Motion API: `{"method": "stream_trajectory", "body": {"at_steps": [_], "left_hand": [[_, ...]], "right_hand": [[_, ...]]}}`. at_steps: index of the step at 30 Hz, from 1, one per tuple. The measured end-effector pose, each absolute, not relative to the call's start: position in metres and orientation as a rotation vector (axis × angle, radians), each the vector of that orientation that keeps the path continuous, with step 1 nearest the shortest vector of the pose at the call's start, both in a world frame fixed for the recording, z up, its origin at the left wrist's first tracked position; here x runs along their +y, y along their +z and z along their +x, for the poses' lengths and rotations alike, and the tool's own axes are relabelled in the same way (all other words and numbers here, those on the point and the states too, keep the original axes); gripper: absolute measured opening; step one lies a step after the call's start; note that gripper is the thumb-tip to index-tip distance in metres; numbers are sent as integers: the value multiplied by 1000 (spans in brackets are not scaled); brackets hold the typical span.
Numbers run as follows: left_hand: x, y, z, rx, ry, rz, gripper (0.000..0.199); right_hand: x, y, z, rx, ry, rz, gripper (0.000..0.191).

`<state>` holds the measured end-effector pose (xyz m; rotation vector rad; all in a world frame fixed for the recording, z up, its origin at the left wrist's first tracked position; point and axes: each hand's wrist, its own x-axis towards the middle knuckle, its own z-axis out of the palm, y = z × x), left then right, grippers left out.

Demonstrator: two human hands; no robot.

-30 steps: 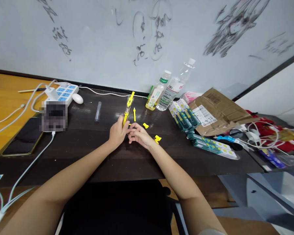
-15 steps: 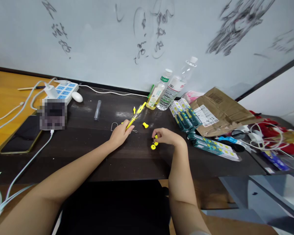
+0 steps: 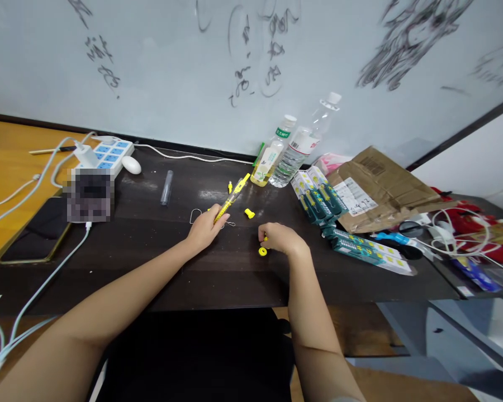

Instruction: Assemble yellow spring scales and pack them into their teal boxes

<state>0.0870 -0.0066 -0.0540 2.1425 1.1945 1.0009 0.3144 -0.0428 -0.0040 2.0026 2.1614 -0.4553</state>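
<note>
My left hand (image 3: 204, 228) is closed round the lower end of a slim yellow and clear tool (image 3: 233, 196), which slants up to the right. My right hand (image 3: 276, 237) is bent down over small yellow parts, its fingers closed on a piece mostly hidden under them. A yellow ring (image 3: 262, 252) lies just below those fingertips. Between the hands sits a yellow piece (image 3: 249, 213), and a smaller one (image 3: 230, 187) lies left of the tool. Beside my left hand is a bent wire loop (image 3: 195, 214). Farther left lies a clear tube (image 3: 166, 188).
Two bottles (image 3: 268, 159) (image 3: 304, 146) stand by the whiteboard. Green and white boxes (image 3: 318, 195), a brown parcel (image 3: 375, 190) and tangled cables (image 3: 461, 229) are at the right. A power strip (image 3: 112, 154) and phone (image 3: 37, 229) lie left.
My right hand has shifted slightly left and down, covering more of the small yellow parts. My left hand and the tool have hardly moved.
</note>
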Motion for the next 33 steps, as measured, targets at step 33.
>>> {"method": "stream_trajectory", "body": {"at_steps": [33], "left_hand": [[-9,-49,87,1000,599,2428,34]], "right_hand": [[-20,-3,332,2887,-2386,2219,25]]}}
